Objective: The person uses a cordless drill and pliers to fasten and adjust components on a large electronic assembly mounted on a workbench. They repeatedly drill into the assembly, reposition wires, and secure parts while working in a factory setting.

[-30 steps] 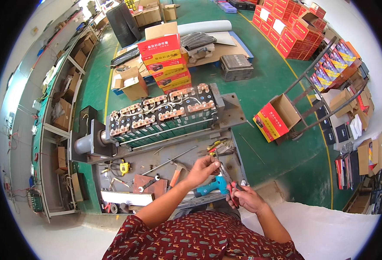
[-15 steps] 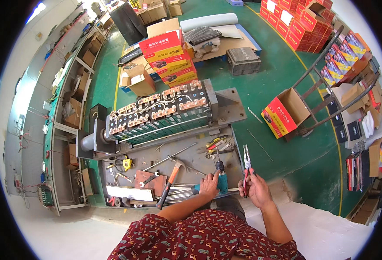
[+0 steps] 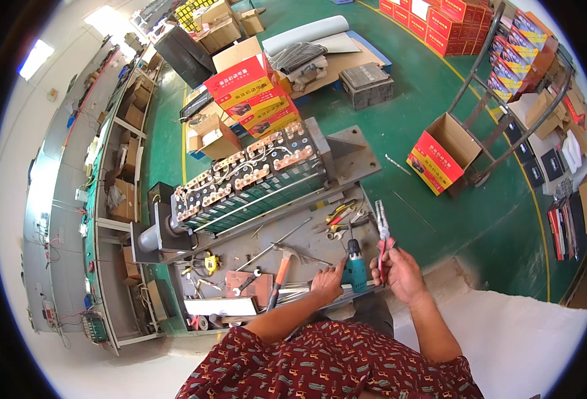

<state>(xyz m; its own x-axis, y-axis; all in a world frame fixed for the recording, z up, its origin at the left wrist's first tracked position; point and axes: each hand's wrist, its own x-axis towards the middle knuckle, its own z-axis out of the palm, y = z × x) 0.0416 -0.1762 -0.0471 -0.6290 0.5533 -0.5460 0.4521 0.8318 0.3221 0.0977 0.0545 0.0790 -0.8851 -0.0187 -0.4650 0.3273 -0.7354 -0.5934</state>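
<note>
In my right hand [image 3: 401, 274] I hold pliers with red handles [image 3: 382, 229], their metal jaws pointing up and away from me. Over the near edge of the metal tray, my left hand [image 3: 328, 282] lies palm down beside a teal cordless drill [image 3: 357, 271]. Its fingers are partly stretched toward the drill, whose grip is hidden under or behind the hand. An orange-handled hammer [image 3: 280, 276] lies left of that hand, by a wrench [image 3: 247, 282] on a reddish-brown plate [image 3: 260, 284]. Beyond the tray stands a long battery pack [image 3: 250, 189] with copper bars and white wires on top.
Hand tools with yellow and red grips [image 3: 341, 213] lie at the tray's far right, and a yellow tape measure [image 3: 211, 263] at its left. Red-and-yellow cartons [image 3: 250, 93] stand behind the battery pack. A hand truck [image 3: 506, 139] with an open carton [image 3: 443, 153] is at right.
The view has turned, so the tray and tools sit farther right. My left hand has shifted slightly left relative to the drill. The pliers stay in my right hand.
</note>
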